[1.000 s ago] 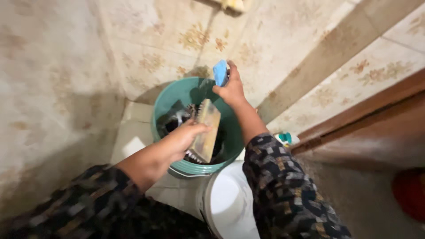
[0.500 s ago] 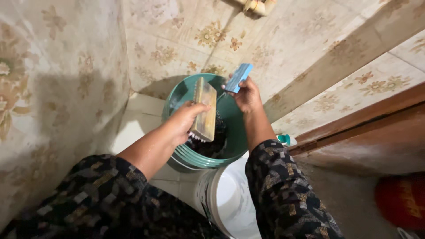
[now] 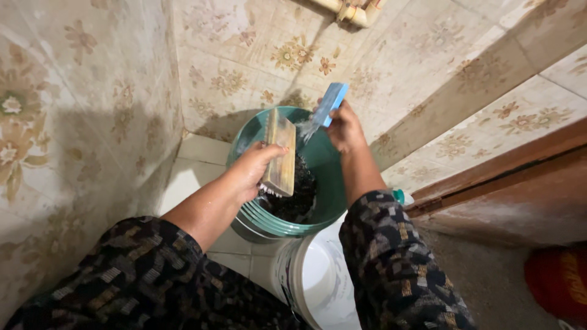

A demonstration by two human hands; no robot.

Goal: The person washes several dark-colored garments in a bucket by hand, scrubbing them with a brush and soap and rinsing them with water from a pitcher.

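My left hand (image 3: 252, 171) grips a wooden scrub brush (image 3: 280, 151), bristles down, over a green bucket (image 3: 333, 201) with dark wet cloth (image 3: 296, 192) inside. My right hand (image 3: 346, 127) holds a small blue container (image 3: 332, 102) tilted above the bucket, and white powder or liquid falls from it toward the brush. Both arms wear dark patterned sleeves.
A white bucket (image 3: 318, 281) stands close in front of the green one. Floral tiled walls close in on the left and behind, with a pipe (image 3: 351, 11) at top. A brown wooden door frame (image 3: 507, 183) runs along the right, and a red object (image 3: 559, 281) lies at lower right.
The brush has lifted and turned more upright in my left hand. My right hand has tipped the blue container, which now pours over the bucket.
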